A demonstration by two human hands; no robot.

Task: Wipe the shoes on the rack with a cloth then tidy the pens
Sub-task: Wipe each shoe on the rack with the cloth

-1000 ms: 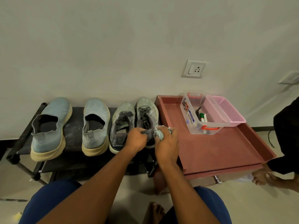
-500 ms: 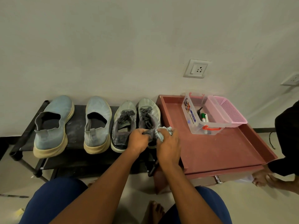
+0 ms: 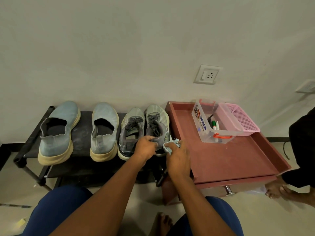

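We cannot see the heel of the rightmost laced shoe (image 3: 157, 123), covered by both hands. The cloth (image 3: 171, 145) is mostly buried in the right hand (image 3: 179, 159). The label (image 3: 199, 119) on the clear box is too small for us to read.

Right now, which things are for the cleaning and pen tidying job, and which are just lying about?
For the job:
crumpled pale blue cloth held by right hand
grey lace-up trainer held by left hand
black shoe rack
clear plastic pen box

Just lying about:
pink mesh basket
white wall socket
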